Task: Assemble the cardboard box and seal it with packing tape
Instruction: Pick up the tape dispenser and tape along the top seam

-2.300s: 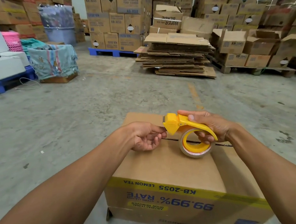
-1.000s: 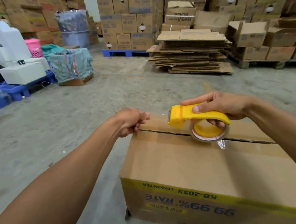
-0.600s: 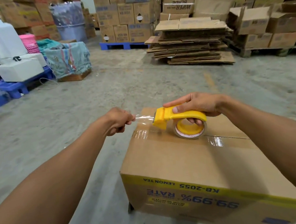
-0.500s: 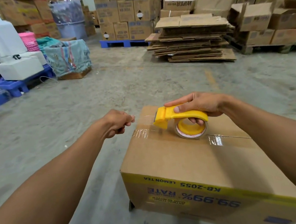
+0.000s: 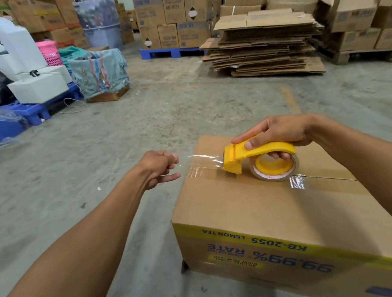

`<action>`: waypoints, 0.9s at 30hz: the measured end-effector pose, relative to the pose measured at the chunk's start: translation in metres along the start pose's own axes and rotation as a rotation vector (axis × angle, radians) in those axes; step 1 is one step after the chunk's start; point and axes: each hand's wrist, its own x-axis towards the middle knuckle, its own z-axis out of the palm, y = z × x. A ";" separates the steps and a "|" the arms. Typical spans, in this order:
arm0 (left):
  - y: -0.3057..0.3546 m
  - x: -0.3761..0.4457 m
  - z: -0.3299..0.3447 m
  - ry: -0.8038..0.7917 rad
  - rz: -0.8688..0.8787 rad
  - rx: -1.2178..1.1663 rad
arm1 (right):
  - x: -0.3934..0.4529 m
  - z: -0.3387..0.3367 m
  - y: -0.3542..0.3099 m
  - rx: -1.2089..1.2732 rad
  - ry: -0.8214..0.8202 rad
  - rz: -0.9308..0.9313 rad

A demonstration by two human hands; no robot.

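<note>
Pinching the clear packing tape (image 5: 200,163) just off the box edge, the left hand (image 5: 159,168) stretches a thin, clingy, easily wrinkled film. Right hand (image 5: 277,135) fingers (image 5: 250,144) wrap the rigid yellow tape dispenser (image 5: 256,157), pressed on the stiff cardboard box (image 5: 257,212) beneath; grip the handle.

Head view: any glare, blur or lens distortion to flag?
Head view: glare streaks on the clear tape stretched between the left hand and the yellow dispenser, and on the strip laid along the box seam; left-edge clutter looks smeared; wide-angle bending at the borders; light soft, shadows faint.
</note>
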 end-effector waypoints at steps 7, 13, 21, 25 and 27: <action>-0.014 0.005 0.013 -0.062 -0.019 0.005 | -0.014 -0.002 -0.003 -0.021 0.037 0.035; -0.022 0.006 0.015 -0.102 -0.089 -0.022 | -0.012 0.004 -0.001 -0.060 0.064 0.031; -0.049 0.025 0.020 -0.246 -0.274 -0.300 | -0.014 0.008 -0.002 -0.073 0.088 0.028; -0.045 0.025 0.020 -0.290 -0.289 -0.204 | -0.014 0.009 -0.002 -0.074 0.102 0.026; -0.048 0.016 0.015 -0.312 -0.334 0.043 | -0.014 0.010 -0.002 -0.071 0.113 0.025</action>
